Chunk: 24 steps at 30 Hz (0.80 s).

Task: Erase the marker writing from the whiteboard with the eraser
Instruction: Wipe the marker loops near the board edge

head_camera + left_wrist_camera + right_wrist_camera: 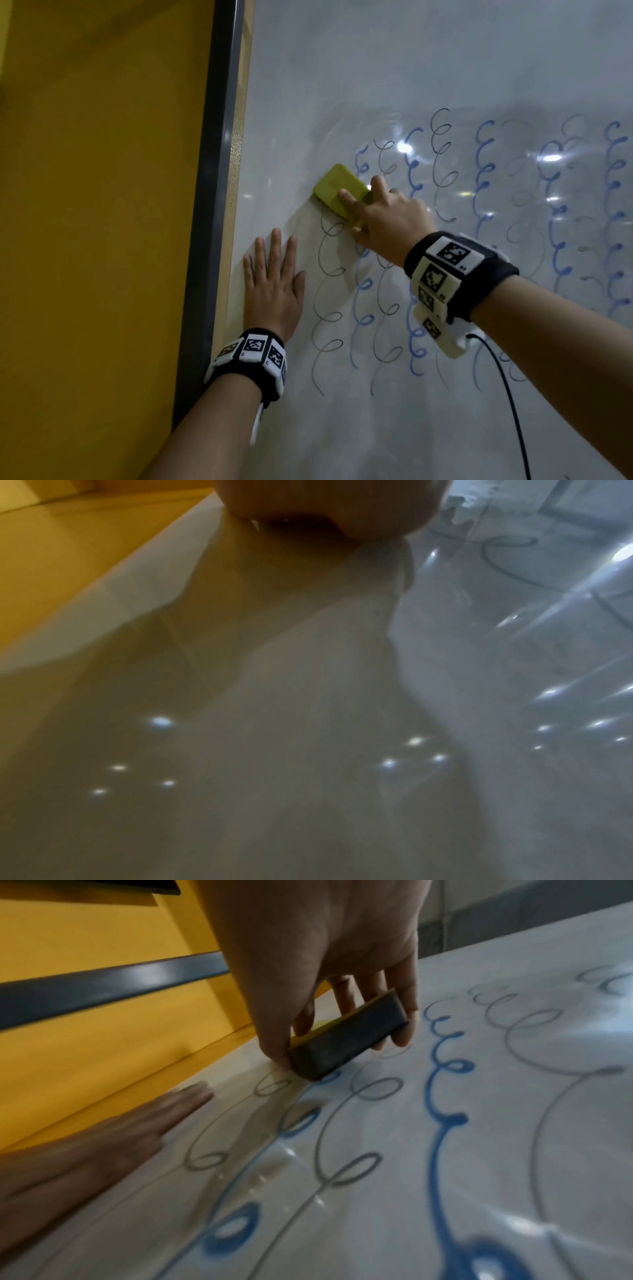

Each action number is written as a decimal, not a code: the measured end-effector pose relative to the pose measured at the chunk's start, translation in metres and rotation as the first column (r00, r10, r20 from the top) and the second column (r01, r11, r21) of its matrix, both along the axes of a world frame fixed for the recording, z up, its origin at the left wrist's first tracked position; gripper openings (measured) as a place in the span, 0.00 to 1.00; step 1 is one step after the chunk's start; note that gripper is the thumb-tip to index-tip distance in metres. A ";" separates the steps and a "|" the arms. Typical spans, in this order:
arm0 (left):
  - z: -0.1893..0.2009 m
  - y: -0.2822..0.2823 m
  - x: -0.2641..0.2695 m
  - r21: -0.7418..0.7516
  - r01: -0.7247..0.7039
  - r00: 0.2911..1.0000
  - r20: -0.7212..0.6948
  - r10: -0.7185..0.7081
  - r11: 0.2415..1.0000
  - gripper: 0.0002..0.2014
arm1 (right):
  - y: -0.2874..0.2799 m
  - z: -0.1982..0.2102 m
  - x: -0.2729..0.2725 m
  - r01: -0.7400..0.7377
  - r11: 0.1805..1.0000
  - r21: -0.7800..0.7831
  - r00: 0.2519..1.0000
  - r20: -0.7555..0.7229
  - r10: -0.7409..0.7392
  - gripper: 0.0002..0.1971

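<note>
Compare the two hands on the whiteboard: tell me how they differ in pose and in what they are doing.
1. The left hand lies flat with straight, spread fingers; the right hand has fingers and thumb curled.
2. The left hand holds nothing and presses the whiteboard; the right hand grips the yellow eraser.
3. The left hand sits lower, nearer the frame; the right hand is higher, over the loops.

Both wear marker-tagged wristbands.

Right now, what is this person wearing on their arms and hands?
Both forearms are bare, with no sleeves or gloves. Each wrist carries a black band: the left band and the right band are ringed with white blocks printed with black square code patterns. A thin black cable hangs from the right band. The left hand and right hand show no rings.
</note>
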<state>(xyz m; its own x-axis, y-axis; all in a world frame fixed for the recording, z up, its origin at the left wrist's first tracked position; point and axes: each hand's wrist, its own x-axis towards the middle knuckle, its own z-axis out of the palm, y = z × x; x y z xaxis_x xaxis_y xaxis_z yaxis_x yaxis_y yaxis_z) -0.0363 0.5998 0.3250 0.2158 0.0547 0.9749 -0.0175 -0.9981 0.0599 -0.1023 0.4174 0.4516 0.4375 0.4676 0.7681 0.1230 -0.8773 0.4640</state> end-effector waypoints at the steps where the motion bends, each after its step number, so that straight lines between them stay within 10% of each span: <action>1: 0.000 0.000 0.000 0.000 0.002 1.000 0.000 -0.002 1.000 0.28 | -0.005 0.005 -0.001 0.008 1.000 0.017 1.000 0.012 -0.008 0.30; 24: -0.021 -0.001 -0.011 -0.020 -0.021 0.998 -0.061 0.020 1.000 0.30 | -0.001 -0.006 0.000 -0.007 0.990 0.139 1.000 -0.028 0.011 0.31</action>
